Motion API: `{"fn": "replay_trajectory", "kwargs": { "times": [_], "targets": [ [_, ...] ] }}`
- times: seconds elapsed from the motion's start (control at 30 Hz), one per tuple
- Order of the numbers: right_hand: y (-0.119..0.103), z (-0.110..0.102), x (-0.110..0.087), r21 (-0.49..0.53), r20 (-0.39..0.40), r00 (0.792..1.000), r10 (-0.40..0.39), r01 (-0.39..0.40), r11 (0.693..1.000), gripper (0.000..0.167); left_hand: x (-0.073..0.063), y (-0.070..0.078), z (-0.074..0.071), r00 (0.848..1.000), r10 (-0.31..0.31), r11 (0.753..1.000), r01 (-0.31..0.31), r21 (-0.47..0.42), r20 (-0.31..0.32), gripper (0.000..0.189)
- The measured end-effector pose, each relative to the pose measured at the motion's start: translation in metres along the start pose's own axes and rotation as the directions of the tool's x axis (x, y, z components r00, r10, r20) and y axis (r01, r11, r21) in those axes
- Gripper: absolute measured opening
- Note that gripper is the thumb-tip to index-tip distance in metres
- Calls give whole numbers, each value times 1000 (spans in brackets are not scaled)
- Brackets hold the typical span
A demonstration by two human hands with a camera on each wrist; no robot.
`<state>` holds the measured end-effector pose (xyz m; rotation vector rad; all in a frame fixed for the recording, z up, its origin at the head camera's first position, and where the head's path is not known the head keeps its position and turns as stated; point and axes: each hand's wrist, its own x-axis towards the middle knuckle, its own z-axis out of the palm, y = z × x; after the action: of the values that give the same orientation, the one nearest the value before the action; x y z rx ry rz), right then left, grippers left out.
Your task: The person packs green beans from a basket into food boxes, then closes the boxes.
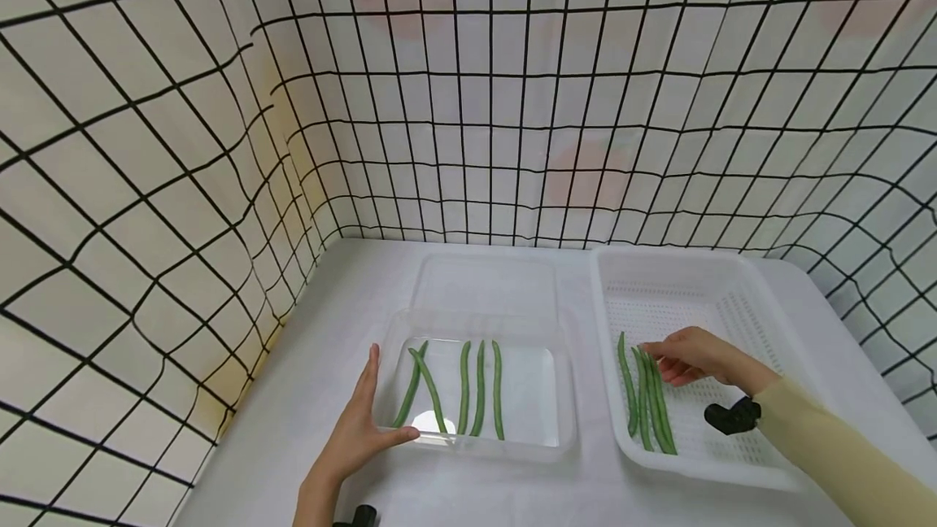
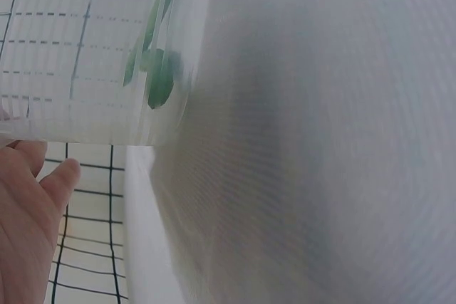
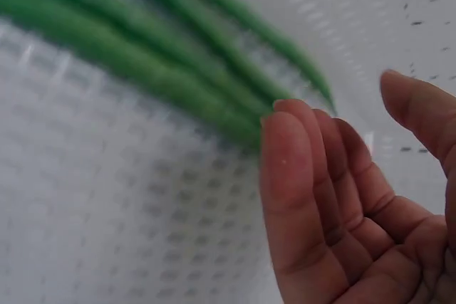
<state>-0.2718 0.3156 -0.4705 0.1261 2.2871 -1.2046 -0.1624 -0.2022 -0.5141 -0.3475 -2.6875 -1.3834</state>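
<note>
A clear plastic container [image 1: 538, 450] holds several green beans [image 1: 480, 389], two of them crossed at the left. My left hand [image 1: 355, 429] lies against its left front corner, fingers straight along the side and thumb at the front rim. More green beans [image 1: 631, 397] lie side by side at the left of a white perforated basket [image 1: 607, 332]. Over their far ends is my right hand [image 1: 695, 356]. In the right wrist view, its fingers [image 3: 288, 154] are at the bean ends, with the thumb apart and nothing pinched.
A translucent lid or flap [image 1: 483, 283] extends behind the container. Black wire grid [image 1: 520, 104] surrounds the white tabletop [image 1: 322, 307] at the back and sides. Dark wrist cameras sit on both wrists, the right one [image 1: 732, 415] above the basket floor.
</note>
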Motion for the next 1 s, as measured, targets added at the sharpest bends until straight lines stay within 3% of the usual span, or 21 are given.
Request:
{"fn": "replay_trajectory", "kwargs": {
  "times": [0.17,0.37,1.0],
  "targets": [
    [21,0,2,-52,-19,997,72,-73,996,39,0,-2,1,1000,11,1000,-11,-4,-6,131],
    [33,3,5,-56,-18,996,83,-84,995,37,0,-2,1,1000,8,1000,-8,-10,0,131],
    [23,16,6,49,-48,991,125,-123,991,25,-1,-2,1,1000,4,1000,-4,-6,-4,132]
  ]
}}
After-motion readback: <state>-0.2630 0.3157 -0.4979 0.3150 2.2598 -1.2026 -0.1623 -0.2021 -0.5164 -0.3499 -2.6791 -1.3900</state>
